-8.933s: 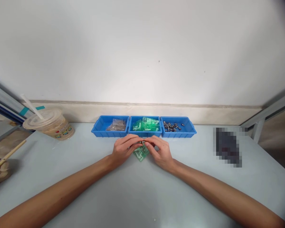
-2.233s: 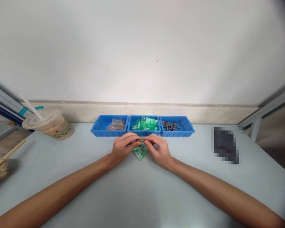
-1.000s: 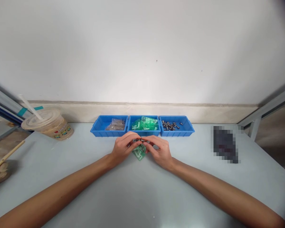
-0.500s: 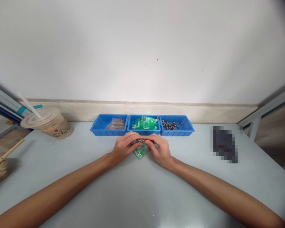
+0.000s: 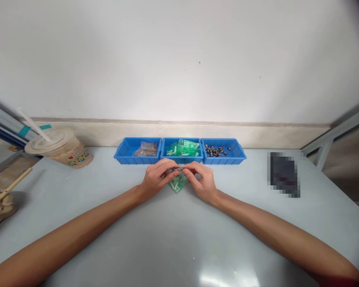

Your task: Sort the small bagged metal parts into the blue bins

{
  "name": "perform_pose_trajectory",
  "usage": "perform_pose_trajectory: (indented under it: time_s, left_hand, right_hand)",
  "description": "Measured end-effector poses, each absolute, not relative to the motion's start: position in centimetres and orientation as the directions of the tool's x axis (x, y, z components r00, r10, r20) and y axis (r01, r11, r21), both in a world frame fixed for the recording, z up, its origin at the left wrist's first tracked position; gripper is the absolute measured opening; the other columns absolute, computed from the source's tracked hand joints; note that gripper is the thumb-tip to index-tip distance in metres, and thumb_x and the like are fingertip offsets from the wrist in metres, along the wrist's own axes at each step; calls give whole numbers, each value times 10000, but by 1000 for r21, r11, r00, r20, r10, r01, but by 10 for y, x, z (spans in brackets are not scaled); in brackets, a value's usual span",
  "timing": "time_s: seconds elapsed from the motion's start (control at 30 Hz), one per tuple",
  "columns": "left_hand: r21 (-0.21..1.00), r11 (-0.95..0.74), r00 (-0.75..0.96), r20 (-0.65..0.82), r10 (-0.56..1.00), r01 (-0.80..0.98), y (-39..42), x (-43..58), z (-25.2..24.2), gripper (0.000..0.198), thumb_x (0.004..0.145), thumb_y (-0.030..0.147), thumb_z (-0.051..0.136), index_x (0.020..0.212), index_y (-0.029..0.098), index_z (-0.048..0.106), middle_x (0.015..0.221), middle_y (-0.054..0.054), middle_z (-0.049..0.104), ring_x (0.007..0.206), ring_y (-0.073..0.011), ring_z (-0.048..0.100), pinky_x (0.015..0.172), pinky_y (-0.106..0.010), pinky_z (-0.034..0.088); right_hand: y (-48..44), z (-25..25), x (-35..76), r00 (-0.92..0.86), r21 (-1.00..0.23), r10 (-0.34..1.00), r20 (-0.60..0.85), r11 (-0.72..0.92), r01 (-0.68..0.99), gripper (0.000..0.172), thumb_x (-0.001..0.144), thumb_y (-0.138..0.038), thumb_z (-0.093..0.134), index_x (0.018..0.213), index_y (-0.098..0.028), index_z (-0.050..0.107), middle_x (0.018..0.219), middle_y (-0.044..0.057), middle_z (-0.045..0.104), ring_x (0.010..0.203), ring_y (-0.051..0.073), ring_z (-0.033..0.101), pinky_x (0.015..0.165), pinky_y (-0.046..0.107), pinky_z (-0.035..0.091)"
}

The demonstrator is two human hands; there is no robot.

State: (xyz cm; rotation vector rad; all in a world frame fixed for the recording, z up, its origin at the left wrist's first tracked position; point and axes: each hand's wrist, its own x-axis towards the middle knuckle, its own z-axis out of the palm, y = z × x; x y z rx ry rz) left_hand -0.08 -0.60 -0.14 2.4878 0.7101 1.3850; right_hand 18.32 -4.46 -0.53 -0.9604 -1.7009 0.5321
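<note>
Just in front of the middle blue tray (image 5: 182,160), the left hand (image 5: 156,180) and right hand (image 5: 202,181) pinch a small metal part (image 5: 177,169) between closed fingertips, over a green bag (image 5: 177,183) resting on the table (image 5: 167,239).

Grey table (image 5: 167,239): three blue bins (image 5: 180,152), cup (image 5: 61,148), green bag (image 5: 178,184).

We see a small green translucent plastic bag (image 5: 177,183) lying flat on the pale table, just in front of the middle blue bin, with pale pieces inside; a tiny dark metal part (image 5: 177,169), seemingly cylindrical, sits above its mouth.
</note>
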Motion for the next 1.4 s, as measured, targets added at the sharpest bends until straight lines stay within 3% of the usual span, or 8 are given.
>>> perform_pose_trajectory:
  time_s: [0.13, 0.43, 0.6, 0.73, 0.87, 1.0, 1.07, 1.4]
  left_hand:
    - [429, -853, 427, 740, 520, 297, -6, 0, -1, 94, 901, 221, 585, 906, 147, 644, 831, -57, 684, 622, -93, 568, 561, -188, 472]
    - [441, -857, 488, 704, 515, 268, -6, -3, -2, 200, 943, 204, 483, 812, 148, 623, 759, -48, 667, 694, -117, 612, 635, -213, 501]
    - [434, -858, 443, 735, 514, 276, -6, -4, -5, 152, 876, 252, 625, 986, 148, 614, 865, -49, 677, 520, -59, 512, 488, -174, 432]
    - [353, -902, 495, 754, 432, 249, -5, -2, -5, 128, 871, 212, 632, 988, 159, 625, 902, -59, 686, 576, -67, 541, 527, -171, 459]
    - [372, -889, 486, 744, 458, 268, -6, -2, -2, 106, 900, 237, 593, 961, 161, 635, 869, -57, 687, 619, -83, 573, 543, -175, 476]
    - [445, -837, 433, 717, 546, 319, -5, -2, 0, 116, 915, 239, 566, 914, 158, 648, 822, -50, 695, 684, -110, 615, 591, -194, 491]
    - [456, -833, 432, 712, 553, 314, -5, -2, 0, 125, 916, 236, 561, 902, 155, 655, 820, -51, 700, 719, -118, 632, 621, -199, 501]
    - [444, -849, 475, 703, 529, 288, -5, -3, -3, 228, 948, 230, 490, 794, 147, 636, 716, -30, 666, 647, -104, 597, 610, -202, 474]
  right_hand:
    - [-45, -7, 183, -131, -736, 791, 597, 605, 304, 158, 891, -222, 588, 1035, -185, 641, 816, 32, 644, 622, 118, 560, 576, 243, 477]
    - [-44, -5, 182, -135, -738, 810, 570, 577, 350, 160, 925, -295, 540, 907, -192, 661, 761, 33, 638, 639, 138, 567, 584, 261, 467]
    - [-44, -4, 182, -132, -735, 818, 560, 564, 376, 267, 944, -288, 505, 743, -183, 646, 614, 3, 579, 586, 130, 513, 580, 256, 419]
    - [-43, -2, 182, -150, -727, 811, 565, 575, 375, 324, 956, -324, 481, 711, -183, 639, 598, -1, 565, 571, 126, 508, 569, 250, 406]
    - [-43, -2, 183, -161, -733, 819, 550, 566, 377, 418, 980, -331, 417, 631, -180, 589, 569, -1, 546, 557, 121, 502, 581, 257, 409]
    - [-43, -5, 183, -135, -756, 821, 554, 565, 331, 180, 942, -284, 496, 925, -181, 643, 742, 23, 620, 614, 125, 542, 588, 253, 454]
    - [-44, -7, 183, -133, -757, 810, 571, 583, 295, 183, 909, -268, 554, 1063, -193, 618, 815, 34, 628, 626, 125, 558, 565, 245, 473]
    - [-44, -7, 183, -187, -713, 788, 587, 612, 341, 128, 924, -271, 541, 966, -197, 637, 811, 39, 631, 695, 143, 577, 589, 251, 476]
